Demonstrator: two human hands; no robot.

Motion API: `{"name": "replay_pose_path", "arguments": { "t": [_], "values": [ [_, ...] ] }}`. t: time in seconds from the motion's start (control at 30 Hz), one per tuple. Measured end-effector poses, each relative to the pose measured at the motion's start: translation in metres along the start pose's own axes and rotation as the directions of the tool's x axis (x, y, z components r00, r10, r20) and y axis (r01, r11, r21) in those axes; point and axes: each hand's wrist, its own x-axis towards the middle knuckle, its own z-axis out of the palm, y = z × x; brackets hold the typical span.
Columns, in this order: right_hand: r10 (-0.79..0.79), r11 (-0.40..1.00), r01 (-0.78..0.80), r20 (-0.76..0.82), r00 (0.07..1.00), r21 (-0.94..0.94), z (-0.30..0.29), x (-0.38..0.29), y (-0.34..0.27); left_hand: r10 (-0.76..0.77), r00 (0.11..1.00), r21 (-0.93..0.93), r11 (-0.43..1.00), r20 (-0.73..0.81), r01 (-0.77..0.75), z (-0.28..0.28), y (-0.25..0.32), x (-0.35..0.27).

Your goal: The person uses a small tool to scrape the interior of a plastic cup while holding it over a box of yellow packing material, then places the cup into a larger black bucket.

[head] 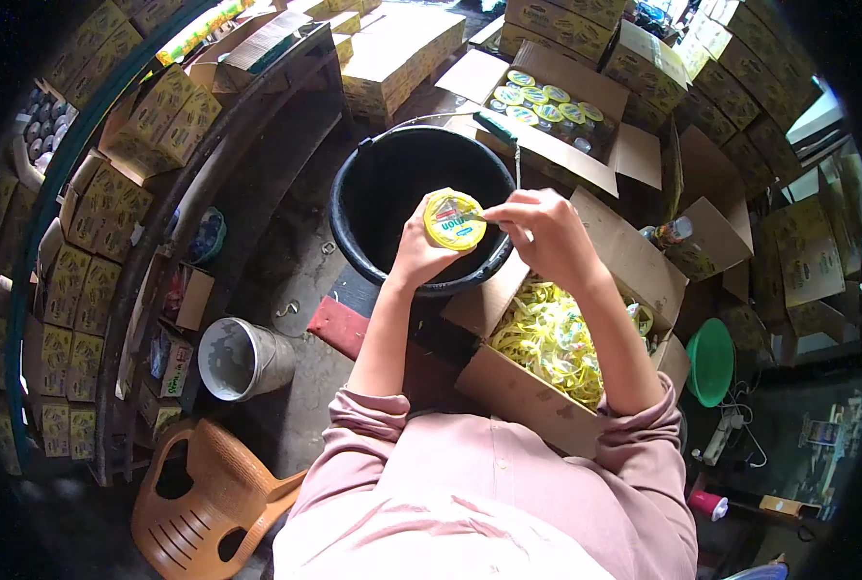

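Observation:
My left hand is wrapped around a sealed cup with a yellow printed lid, tilted so the lid faces up at me. At the lid's right edge, my right hand pinches a thin, dark tool; its exact kind is too small to tell. Both hands are over a large black bucket, whose visible inside is dark. Below my right forearm, a cardboard box holds a heap of yellow plastic strips.
An open carton of yellow-lidded cups stands beyond the bucket. To the left are a whitish pail, a brown plastic chair and shelves with cartons. A green basin and a power strip are at right.

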Motion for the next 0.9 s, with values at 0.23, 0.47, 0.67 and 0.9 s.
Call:
{"name": "replay_pose_path", "arguments": {
  "t": [0.23,0.47,0.67,0.9],
  "values": [
    [-0.26,0.966,0.26,0.052,0.964,0.01,0.013,0.011,0.014,-0.037,0.998,-0.116,0.992,0.051,0.043,0.001,0.002,-0.002],
    [-0.249,0.968,0.25,0.102,0.963,0.002,0.022,0.01,0.013,-0.067,0.995,-0.055,0.996,0.07,0.071,0.001,0.008,-0.002],
    [-0.248,0.968,0.25,0.108,0.963,-0.003,0.022,0.012,0.014,-0.054,0.997,-0.047,0.997,0.058,0.056,-0.001,0.009,-0.003],
    [-0.255,0.963,0.265,0.151,0.955,-0.049,0.023,0.012,0.013,-0.056,0.995,-0.061,0.996,0.085,0.061,0.001,0.003,-0.002]
  ]
}}
